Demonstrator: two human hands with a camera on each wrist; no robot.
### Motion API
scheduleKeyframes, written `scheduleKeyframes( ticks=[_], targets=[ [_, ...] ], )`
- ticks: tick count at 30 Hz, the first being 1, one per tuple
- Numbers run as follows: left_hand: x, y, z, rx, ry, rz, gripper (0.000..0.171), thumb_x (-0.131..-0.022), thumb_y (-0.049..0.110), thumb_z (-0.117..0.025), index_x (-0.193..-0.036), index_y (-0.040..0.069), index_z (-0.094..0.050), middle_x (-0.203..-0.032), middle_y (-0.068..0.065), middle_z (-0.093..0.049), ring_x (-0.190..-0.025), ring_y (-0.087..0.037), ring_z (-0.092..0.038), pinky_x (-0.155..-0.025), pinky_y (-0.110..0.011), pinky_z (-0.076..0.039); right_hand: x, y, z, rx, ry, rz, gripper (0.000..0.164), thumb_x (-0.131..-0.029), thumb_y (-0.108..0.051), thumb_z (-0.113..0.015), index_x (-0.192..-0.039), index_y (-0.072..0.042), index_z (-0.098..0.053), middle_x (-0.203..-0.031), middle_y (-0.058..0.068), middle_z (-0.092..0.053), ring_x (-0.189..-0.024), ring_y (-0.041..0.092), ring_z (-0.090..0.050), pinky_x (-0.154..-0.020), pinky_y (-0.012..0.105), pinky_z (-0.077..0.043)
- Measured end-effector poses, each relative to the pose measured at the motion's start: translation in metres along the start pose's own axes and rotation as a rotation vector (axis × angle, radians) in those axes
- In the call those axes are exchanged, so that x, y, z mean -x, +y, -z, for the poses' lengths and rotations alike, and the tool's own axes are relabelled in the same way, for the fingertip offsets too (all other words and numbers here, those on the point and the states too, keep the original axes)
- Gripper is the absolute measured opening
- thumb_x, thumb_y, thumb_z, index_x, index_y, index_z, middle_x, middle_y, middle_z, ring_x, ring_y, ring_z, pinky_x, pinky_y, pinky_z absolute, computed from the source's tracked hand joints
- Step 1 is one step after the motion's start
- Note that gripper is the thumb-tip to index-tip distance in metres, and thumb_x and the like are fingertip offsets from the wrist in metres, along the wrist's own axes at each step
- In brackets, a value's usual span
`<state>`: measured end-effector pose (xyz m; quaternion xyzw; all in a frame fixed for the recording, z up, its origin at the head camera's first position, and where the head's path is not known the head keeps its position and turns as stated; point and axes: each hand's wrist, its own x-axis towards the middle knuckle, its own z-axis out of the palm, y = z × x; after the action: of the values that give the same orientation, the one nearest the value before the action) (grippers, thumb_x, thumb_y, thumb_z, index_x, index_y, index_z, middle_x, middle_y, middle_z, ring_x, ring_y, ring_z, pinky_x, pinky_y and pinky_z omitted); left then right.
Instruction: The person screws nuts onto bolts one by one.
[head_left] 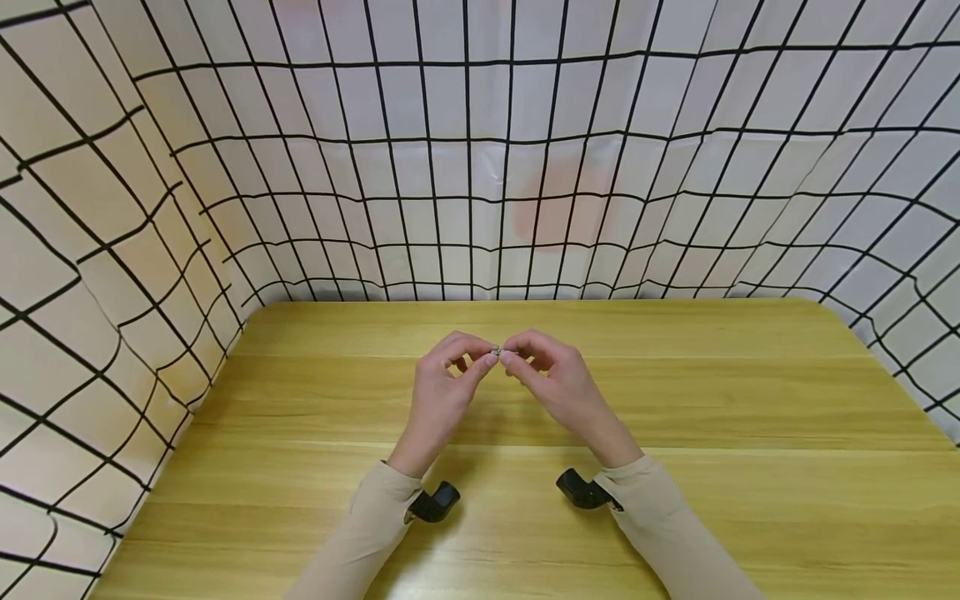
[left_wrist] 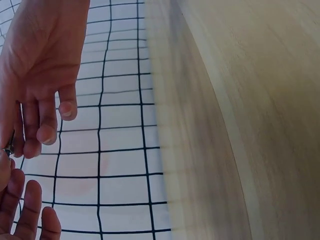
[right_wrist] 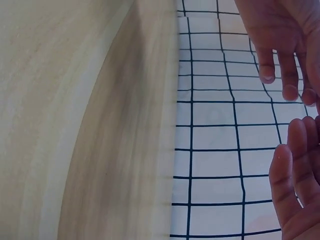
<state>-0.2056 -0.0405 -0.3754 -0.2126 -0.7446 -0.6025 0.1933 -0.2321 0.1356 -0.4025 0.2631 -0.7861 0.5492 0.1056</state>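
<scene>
A tiny silvery metal piece (head_left: pixel 496 352) sits between the fingertips of both hands, held up over the table. My left hand (head_left: pixel 447 385) pinches it between thumb and forefinger from the left. From the other side, my right hand (head_left: pixel 561 385) pinches it in the same way, and the two sets of fingertips nearly meet. In the left wrist view the metal piece (left_wrist: pixel 8 150) looks dark and shiny, with a thin part running up between the fingers; fingertips cover much of it. The right wrist view does not show it.
Below the hands lies a wooden table (head_left: pixel 712 400) with a light yellow-brown grain. A white wall covering with a black grid (head_left: pixel 442 167) rises behind the table and along both sides. Black wrist cameras (head_left: pixel 435 502) stick out from the beige sleeves (head_left: pixel 652 508).
</scene>
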Motion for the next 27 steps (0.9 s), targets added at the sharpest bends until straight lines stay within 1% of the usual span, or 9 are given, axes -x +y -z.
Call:
scheduleKeyframes(
  ticks=[3, 6, 9, 11, 13, 17, 21, 24, 27],
  targets=[
    [0.000, -0.001, -0.001, 0.009, 0.002, -0.013, 0.004, -0.089, -0.002, -0.069, -0.091, -0.003, -0.072, -0.090, -0.013, -0.068, -0.083, -0.024, -0.057, -0.071, -0.046, -0.041, 0.000, 0.000, -0.001, -0.008, -0.006, -0.035, 0.008, -0.098, -0.020, -0.063, -0.101, -0.014, -0.068, -0.090, -0.003, -0.065, -0.081, 0.022, -0.062, -0.067, 0.032, -0.051],
    [0.000, -0.001, -0.002, 0.018, 0.006, -0.021, 0.004, -0.088, -0.002, -0.070, -0.091, -0.004, -0.072, -0.089, -0.013, -0.068, -0.082, -0.024, -0.057, -0.071, -0.044, -0.041, 0.001, 0.000, -0.001, -0.009, -0.007, -0.064, 0.013, -0.099, -0.024, -0.061, -0.100, -0.014, -0.069, -0.089, 0.000, -0.066, -0.081, 0.027, -0.062, -0.068, 0.032, -0.052],
    [0.001, 0.000, -0.002, 0.021, 0.008, -0.021, 0.003, -0.089, -0.003, -0.069, -0.091, -0.004, -0.071, -0.090, -0.014, -0.068, -0.083, -0.024, -0.057, -0.071, -0.045, -0.040, 0.001, -0.001, 0.000, -0.004, -0.009, -0.081, 0.016, -0.100, -0.028, -0.060, -0.100, -0.015, -0.069, -0.089, 0.002, -0.066, -0.082, 0.026, -0.062, -0.068, 0.032, -0.052],
    [0.001, -0.001, -0.002, 0.020, 0.011, -0.017, 0.003, -0.089, -0.003, -0.069, -0.091, -0.004, -0.071, -0.090, -0.014, -0.067, -0.083, -0.025, -0.057, -0.071, -0.047, -0.040, 0.001, -0.001, 0.001, -0.006, -0.008, -0.081, 0.015, -0.100, -0.027, -0.060, -0.104, -0.015, -0.069, -0.093, 0.002, -0.067, -0.083, 0.025, -0.062, -0.068, 0.032, -0.051],
    [0.001, -0.001, -0.002, 0.019, 0.016, -0.013, 0.003, -0.089, -0.004, -0.068, -0.091, -0.004, -0.071, -0.090, -0.014, -0.067, -0.083, -0.025, -0.056, -0.071, -0.049, -0.041, 0.001, -0.001, 0.002, -0.003, -0.003, -0.067, 0.015, -0.098, -0.024, -0.063, -0.109, -0.015, -0.067, -0.100, 0.000, -0.066, -0.086, 0.022, -0.063, -0.069, 0.032, -0.051],
    [0.000, 0.000, -0.002, 0.020, 0.026, -0.014, 0.003, -0.089, -0.004, -0.068, -0.092, -0.005, -0.070, -0.090, -0.015, -0.067, -0.083, -0.026, -0.056, -0.071, -0.054, -0.041, 0.000, -0.001, 0.003, 0.015, 0.010, -0.002, 0.023, -0.093, -0.011, -0.069, -0.115, -0.012, -0.062, -0.109, 0.000, -0.063, -0.091, 0.017, -0.063, -0.072, 0.033, -0.051],
    [0.000, 0.001, -0.001, 0.020, 0.024, -0.019, 0.003, -0.090, -0.004, -0.068, -0.092, -0.005, -0.070, -0.090, -0.015, -0.067, -0.083, -0.026, -0.056, -0.072, -0.053, -0.041, -0.001, -0.005, 0.003, 0.045, 0.013, 0.054, 0.022, -0.090, -0.002, -0.070, -0.111, -0.008, -0.063, -0.107, 0.004, -0.063, -0.089, 0.020, -0.063, -0.071, 0.035, -0.052],
    [0.000, 0.001, -0.001, 0.018, 0.019, -0.019, 0.003, -0.090, -0.003, -0.068, -0.092, -0.005, -0.070, -0.090, -0.015, -0.067, -0.082, -0.027, -0.056, -0.072, -0.053, -0.041, -0.002, -0.018, 0.002, 0.057, 0.011, 0.077, 0.019, -0.089, 0.004, -0.068, -0.107, -0.002, -0.064, -0.105, 0.009, -0.064, -0.087, 0.023, -0.063, -0.068, 0.034, -0.052],
    [0.000, 0.001, -0.001, 0.013, 0.015, -0.014, 0.004, -0.090, -0.003, -0.068, -0.092, -0.005, -0.071, -0.090, -0.015, -0.068, -0.082, -0.026, -0.056, -0.072, -0.052, -0.041, -0.002, -0.032, 0.002, 0.059, 0.010, 0.072, 0.016, -0.090, 0.006, -0.067, -0.104, 0.001, -0.063, -0.103, 0.012, -0.064, -0.086, 0.024, -0.062, -0.067, 0.035, -0.051]
  ],
)
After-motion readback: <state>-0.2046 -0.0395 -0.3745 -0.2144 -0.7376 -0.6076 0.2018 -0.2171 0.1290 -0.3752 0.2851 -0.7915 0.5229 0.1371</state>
